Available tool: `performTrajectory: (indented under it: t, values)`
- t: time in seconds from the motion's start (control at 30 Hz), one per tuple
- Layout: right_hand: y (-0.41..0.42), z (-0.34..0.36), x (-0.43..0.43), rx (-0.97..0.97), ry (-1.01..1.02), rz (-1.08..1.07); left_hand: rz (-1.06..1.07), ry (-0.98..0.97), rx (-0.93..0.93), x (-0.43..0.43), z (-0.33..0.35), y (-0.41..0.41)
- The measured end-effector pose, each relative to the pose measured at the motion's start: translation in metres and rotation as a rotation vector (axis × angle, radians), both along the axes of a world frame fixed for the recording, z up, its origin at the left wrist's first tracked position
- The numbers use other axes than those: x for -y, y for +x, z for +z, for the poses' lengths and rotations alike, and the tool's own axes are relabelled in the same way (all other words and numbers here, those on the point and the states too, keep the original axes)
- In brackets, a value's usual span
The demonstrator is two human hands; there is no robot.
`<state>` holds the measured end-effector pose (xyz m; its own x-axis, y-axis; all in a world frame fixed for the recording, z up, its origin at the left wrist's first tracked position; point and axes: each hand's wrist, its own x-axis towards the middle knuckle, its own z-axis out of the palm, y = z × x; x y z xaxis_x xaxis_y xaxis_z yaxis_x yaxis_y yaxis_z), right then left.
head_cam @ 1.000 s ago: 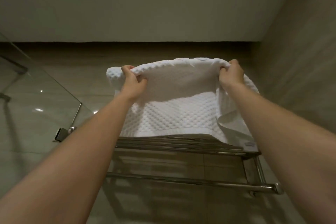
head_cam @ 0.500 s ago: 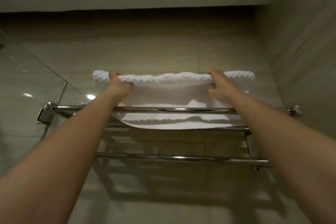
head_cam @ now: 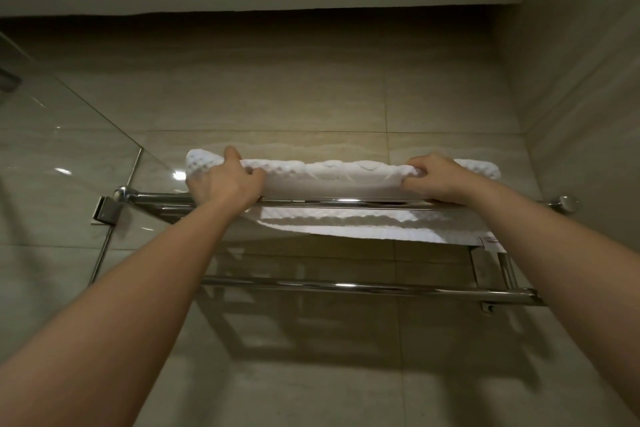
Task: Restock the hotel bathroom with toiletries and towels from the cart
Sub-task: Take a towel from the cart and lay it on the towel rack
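Observation:
A folded white waffle towel (head_cam: 332,175) lies flat on top of the chrome towel rack (head_cam: 346,202) fixed high on the tiled wall. My left hand (head_cam: 223,180) grips the towel's left end, fingers curled over its front fold. My right hand (head_cam: 438,178) grips the right end the same way. Part of the towel shows through the rack's bars from below, with a small label (head_cam: 491,241) at its right corner. The rack's lower hanging bar (head_cam: 346,286) is bare.
A glass shower panel (head_cam: 62,156) stands at the left, clamped by a metal bracket (head_cam: 105,210) next to the rack's left end. A side wall (head_cam: 588,114) closes in on the right. The ceiling edge runs above.
The towel has gone from held up above the rack to lying flat on its top shelf. Both hands came down with it and keep their hold on its ends.

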<state>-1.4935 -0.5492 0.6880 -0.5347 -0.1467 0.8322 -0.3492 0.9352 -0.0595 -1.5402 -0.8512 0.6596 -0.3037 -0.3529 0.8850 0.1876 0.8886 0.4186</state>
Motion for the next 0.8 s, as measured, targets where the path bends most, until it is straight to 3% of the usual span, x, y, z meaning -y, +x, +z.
performTrajectory:
  t: [0.17, 0.3, 0.4, 0.5, 0.57, 0.7, 0.8]
  values:
    - [0.013, -0.013, 0.007, 0.065, 0.070, -0.080, -0.006, -0.092, 0.042, 0.012, -0.023, 0.008]
    - [0.017, -0.017, 0.016, 0.059, 0.143, -0.328, 0.166, -0.113, -0.005, 0.006, -0.036, 0.015]
    - [0.020, -0.022, 0.028, -0.095, 0.136, -0.498, 0.174, -0.202, -0.090, -0.001, -0.038, 0.022]
    - [0.023, -0.030, 0.037, -0.310, 0.120, -0.561, -0.018, -0.429, -0.124, -0.021, -0.035, 0.027]
    - [0.022, -0.039, 0.038, -0.437, 0.117, -0.499, -0.192, -0.541, -0.092, -0.041, -0.030, 0.033]
    - [0.016, -0.061, 0.034, -0.566, 0.185, -0.147, -0.365, -0.635, -0.011, -0.071, -0.006, 0.039]
    - [0.011, -0.071, 0.031, -0.580, 0.310, -0.109, -0.465, -0.702, 0.097, -0.082, 0.015, 0.038]
